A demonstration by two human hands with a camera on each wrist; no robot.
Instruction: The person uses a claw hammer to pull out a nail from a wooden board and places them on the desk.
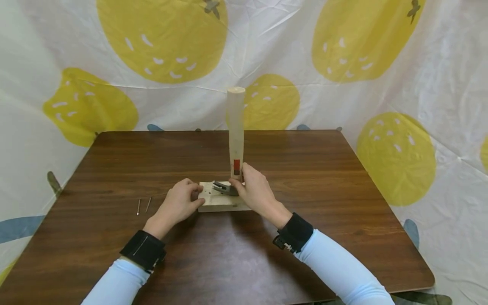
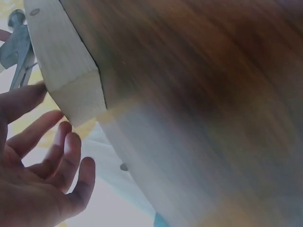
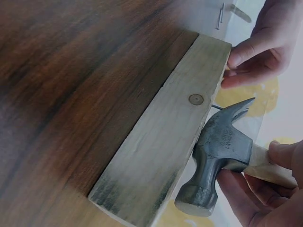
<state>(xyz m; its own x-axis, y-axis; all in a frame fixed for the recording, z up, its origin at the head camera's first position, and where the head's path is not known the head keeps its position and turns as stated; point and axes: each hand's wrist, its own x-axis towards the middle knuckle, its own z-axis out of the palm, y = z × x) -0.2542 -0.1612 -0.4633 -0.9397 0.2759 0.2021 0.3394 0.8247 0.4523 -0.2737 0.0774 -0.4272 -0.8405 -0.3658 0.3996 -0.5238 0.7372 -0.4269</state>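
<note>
A pale wooden block (image 1: 225, 207) lies on the table, with small dark spots on top. Thumb and fingers of my left hand (image 1: 179, 201) hold its left end; in the left wrist view the other fingers curl loosely below the end face. A claw hammer (image 3: 220, 142) stands head down on the block, its wooden handle (image 1: 236, 123) pointing up. My right hand (image 1: 257, 188) grips the handle low, just above the metal head. The claw points left, toward my left hand. Beside the claw, a thin nail shaft (image 3: 217, 107) shows at the block's edge in the right wrist view.
Two loose nails (image 1: 138, 206) lie on the brown table (image 1: 305, 178), left of my left hand. A white cloth (image 1: 267, 38) with yellow fruit prints hangs behind and beside the table. Each wrist wears a black band (image 1: 142, 250).
</note>
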